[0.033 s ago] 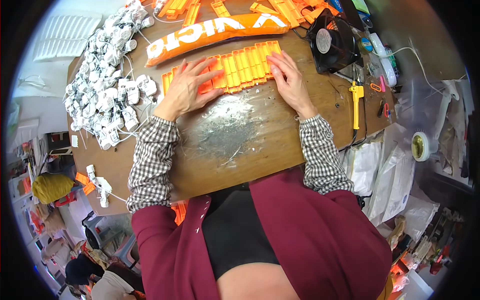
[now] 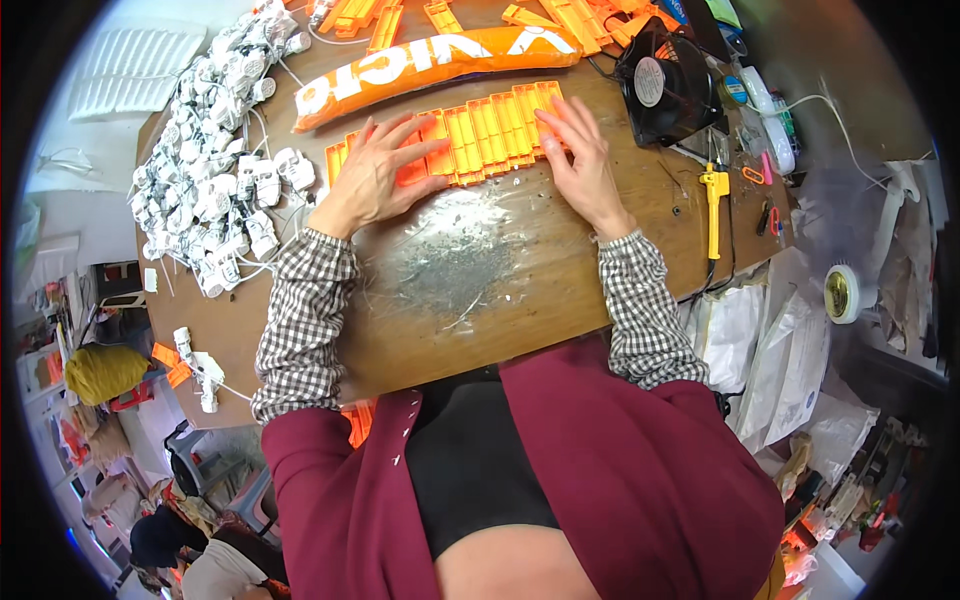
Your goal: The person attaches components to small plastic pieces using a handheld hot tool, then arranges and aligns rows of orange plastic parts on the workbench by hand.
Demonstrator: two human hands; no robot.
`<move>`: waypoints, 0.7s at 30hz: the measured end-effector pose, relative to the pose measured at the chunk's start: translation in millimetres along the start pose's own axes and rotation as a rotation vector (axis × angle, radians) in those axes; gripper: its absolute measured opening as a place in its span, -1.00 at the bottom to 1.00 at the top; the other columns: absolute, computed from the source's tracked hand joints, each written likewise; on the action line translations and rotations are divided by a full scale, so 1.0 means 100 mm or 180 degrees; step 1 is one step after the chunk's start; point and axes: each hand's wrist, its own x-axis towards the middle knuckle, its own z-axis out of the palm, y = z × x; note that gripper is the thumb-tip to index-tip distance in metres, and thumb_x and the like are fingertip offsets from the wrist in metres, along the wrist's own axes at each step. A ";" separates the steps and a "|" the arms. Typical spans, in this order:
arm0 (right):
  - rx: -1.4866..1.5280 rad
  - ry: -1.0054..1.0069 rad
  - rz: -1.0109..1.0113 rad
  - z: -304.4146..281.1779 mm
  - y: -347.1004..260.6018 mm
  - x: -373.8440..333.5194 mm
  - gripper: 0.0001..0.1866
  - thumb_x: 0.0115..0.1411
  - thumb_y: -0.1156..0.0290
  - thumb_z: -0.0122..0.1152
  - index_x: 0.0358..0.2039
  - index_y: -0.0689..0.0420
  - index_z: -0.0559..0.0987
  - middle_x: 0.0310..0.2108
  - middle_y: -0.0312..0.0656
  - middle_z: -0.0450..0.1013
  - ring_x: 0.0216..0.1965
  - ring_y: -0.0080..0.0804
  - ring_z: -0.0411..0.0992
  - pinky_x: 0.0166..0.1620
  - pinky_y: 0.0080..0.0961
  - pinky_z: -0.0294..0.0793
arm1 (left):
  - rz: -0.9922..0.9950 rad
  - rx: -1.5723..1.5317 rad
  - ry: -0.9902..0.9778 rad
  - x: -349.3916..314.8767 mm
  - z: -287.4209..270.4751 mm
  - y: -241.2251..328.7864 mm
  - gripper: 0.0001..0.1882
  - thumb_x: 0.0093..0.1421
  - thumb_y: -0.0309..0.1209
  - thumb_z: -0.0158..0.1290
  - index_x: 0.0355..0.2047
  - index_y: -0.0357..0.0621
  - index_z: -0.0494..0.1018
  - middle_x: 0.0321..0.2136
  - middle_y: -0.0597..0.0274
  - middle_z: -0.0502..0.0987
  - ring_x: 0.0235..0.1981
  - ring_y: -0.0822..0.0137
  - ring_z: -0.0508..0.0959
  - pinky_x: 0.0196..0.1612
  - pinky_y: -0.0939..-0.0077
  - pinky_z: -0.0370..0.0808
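Observation:
A row of slim orange plastic trays (image 2: 489, 132) lies side by side across the far middle of the wooden table (image 2: 540, 285). Over the row's left part rests my left hand (image 2: 375, 178), its fingers spread across the trays and hiding some of them. At the row's right end is my right hand (image 2: 583, 165), fingers stretched out and slightly apart, the fingertips at the last tray. Neither hand is closed around anything. Just beyond the row lies a long, stuffed orange bag (image 2: 440, 72) with white lettering.
White cabled plastic fittings (image 2: 215, 190) are heaped at the left. More orange trays (image 2: 575, 20) lie along the far edge. To the right are a black fan (image 2: 665, 85) and a yellow-handled tool (image 2: 713, 210) with a cord. Grey dust (image 2: 455, 265) covers the table's middle.
My right hand's fingers have shifted very slightly at the row's right end. The left hand remains over the trays.

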 end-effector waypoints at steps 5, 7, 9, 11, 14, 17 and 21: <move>-0.0931 -0.0056 -0.1250 0.10 -0.34 -0.10 -0.78 0.18 0.35 0.39 -0.13 -0.05 0.73 0.44 -0.16 0.25 0.52 -0.02 -0.03 0.43 0.09 -0.07 | 0.0183 0.0042 0.0264 0.08 0.00 -0.05 -0.55 0.36 -0.04 0.13 0.24 0.35 0.54 0.47 0.27 0.21 0.53 0.04 0.07 0.50 -0.31 -0.06; -0.0945 -0.0161 -0.1325 0.13 -0.35 -0.08 -0.86 0.08 0.42 0.43 -0.30 -0.01 0.69 0.43 -0.17 0.27 0.50 -0.01 0.00 0.42 0.07 -0.04 | 0.0162 -0.0054 0.0377 0.12 0.00 -0.04 -0.58 0.40 -0.06 0.09 0.25 0.40 0.53 0.47 0.30 0.21 0.54 0.06 0.05 0.51 -0.30 -0.09; -0.0919 -0.0282 -0.1111 0.13 -0.31 -0.08 -0.89 0.08 0.43 0.43 -0.37 0.02 0.65 0.42 -0.20 0.26 0.50 0.00 0.01 0.42 0.06 -0.03 | 0.0203 -0.0003 0.0297 0.14 0.06 -0.06 -0.59 0.41 -0.05 0.06 0.24 0.41 0.53 0.47 0.30 0.21 0.54 0.07 0.05 0.51 -0.30 -0.09; -0.0935 -0.0318 -0.1123 0.11 -0.28 -0.09 -0.89 0.09 0.44 0.42 -0.38 0.03 0.63 0.42 -0.21 0.26 0.50 0.00 0.02 0.41 0.05 -0.02 | 0.0239 0.0039 0.0217 0.14 0.13 -0.07 -0.60 0.43 -0.05 0.03 0.24 0.42 0.53 0.47 0.30 0.22 0.54 0.08 0.05 0.52 -0.29 -0.08; -0.0975 -0.0324 -0.1139 0.14 -0.25 -0.09 -0.90 0.10 0.45 0.41 -0.39 0.03 0.62 0.42 -0.24 0.27 0.50 -0.03 0.03 0.40 0.04 0.00 | 0.0077 0.0005 -0.0009 0.16 0.17 -0.06 -0.61 0.46 -0.03 -0.01 0.24 0.42 0.53 0.46 0.29 0.23 0.53 0.10 0.09 0.51 -0.30 -0.07; -0.0968 -0.0295 -0.1173 0.16 -0.20 -0.10 -0.92 0.12 0.46 0.41 -0.39 0.01 0.64 0.40 -0.28 0.30 0.49 -0.07 0.05 0.38 0.04 0.00 | 0.0071 -0.0077 0.0145 0.14 0.19 -0.07 -0.62 0.45 -0.01 0.01 0.20 0.40 0.57 0.43 0.27 0.28 0.50 0.11 0.15 0.50 -0.31 -0.06; -0.0951 -0.0224 -0.1159 0.17 -0.14 -0.09 -0.94 0.13 0.41 0.44 -0.39 -0.03 0.69 0.38 -0.32 0.36 0.49 -0.12 0.09 0.36 0.01 0.00 | 0.0106 -0.0104 0.0162 0.14 0.19 -0.07 -0.62 0.45 -0.02 0.01 0.20 0.40 0.56 0.44 0.28 0.27 0.51 0.10 0.13 0.51 -0.30 -0.05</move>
